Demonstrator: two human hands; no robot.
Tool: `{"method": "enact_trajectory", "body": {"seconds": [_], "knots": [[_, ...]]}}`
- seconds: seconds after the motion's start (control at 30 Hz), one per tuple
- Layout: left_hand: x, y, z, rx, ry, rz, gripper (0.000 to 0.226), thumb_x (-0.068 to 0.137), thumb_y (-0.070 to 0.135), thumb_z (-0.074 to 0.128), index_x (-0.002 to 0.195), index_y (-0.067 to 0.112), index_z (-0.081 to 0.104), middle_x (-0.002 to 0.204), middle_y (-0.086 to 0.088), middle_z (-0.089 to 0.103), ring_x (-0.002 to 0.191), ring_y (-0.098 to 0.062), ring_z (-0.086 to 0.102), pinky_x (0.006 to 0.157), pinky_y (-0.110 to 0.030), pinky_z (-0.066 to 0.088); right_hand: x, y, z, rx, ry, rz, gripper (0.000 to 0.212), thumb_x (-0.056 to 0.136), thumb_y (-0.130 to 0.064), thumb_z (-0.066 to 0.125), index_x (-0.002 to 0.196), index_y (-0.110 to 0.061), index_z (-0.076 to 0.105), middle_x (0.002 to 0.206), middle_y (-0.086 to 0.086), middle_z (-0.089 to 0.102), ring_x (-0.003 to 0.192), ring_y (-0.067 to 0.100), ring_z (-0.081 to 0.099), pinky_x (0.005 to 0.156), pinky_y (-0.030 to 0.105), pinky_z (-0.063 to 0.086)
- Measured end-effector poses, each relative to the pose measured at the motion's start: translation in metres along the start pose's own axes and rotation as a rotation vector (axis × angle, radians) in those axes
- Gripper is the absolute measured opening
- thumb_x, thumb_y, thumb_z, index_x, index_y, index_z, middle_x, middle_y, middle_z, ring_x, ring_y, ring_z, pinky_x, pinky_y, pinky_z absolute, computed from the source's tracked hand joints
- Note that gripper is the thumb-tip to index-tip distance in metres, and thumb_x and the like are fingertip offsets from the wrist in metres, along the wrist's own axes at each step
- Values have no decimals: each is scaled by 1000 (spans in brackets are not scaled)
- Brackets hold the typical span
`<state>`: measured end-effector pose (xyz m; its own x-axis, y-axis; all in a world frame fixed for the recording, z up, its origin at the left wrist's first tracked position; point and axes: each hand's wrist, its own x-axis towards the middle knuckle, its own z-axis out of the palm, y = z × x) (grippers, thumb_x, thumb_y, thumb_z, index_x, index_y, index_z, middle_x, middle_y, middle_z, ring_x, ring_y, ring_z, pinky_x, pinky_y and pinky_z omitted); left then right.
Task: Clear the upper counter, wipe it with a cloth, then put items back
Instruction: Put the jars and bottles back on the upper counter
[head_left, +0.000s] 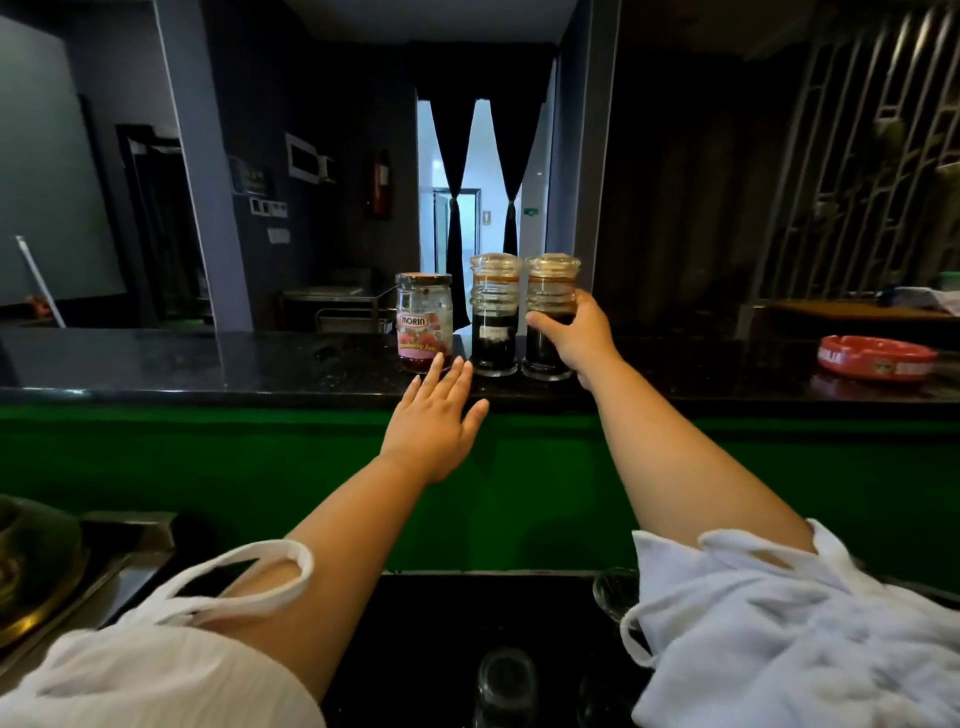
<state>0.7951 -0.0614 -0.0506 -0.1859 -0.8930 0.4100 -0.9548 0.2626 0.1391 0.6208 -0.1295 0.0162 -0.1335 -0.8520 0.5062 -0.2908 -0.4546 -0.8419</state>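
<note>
While the right hand (566, 332) curls round the rightmost dark jar (550, 296) on the upper counter (208, 364) (left hand (434, 421) spread flat by the jam jar (423, 330)), a tilted lift could topple the middle jar (494, 322) just beside it

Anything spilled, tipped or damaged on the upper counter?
Nothing stands out. The strawberry jam jar, the middle dark-filled glass jar, the right dark-filled glass jar gripped by the right hand, and the red ashtray stand upright on the black stone counter; no spill shows.
</note>
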Motion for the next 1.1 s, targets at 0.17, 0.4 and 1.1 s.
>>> {"method": "enact_trajectory", "body": {"seconds": [0.17, 0.4, 1.1], "knots": [[0, -2, -1, -13, -18, 1, 59, 100, 45, 17, 151, 21, 3, 160, 6, 1, 146, -11, -13, 118, -31, -6, 2, 5, 0, -43, -20, 8, 48, 80, -15, 74, 122, -9, 53, 123, 9, 61, 115, 22, 56, 91, 30, 43], [-2, 1, -4, -23, -33, -5, 59, 100, 46, 18, 151, 21, 3, 160, 5, 0, 146, -12, -13, 118, -31, -7, -5, 12, -6, -195, -55, 78, 61, 75, -18, 79, 126, -6, 48, 129, 12, 57, 121, 27, 53, 98, 36, 43], [-67, 33, -7, -148, -106, -120, 66, 99, 41, 32, 152, 13, 6, 159, -7, 10, 145, -21, 19, 118, -35, 16, -100, 6, -55, -106, -115, 138, 49, 84, -21, 71, 127, -10, 51, 132, 8, 51, 122, 22, 49, 95, 31, 43]]}}
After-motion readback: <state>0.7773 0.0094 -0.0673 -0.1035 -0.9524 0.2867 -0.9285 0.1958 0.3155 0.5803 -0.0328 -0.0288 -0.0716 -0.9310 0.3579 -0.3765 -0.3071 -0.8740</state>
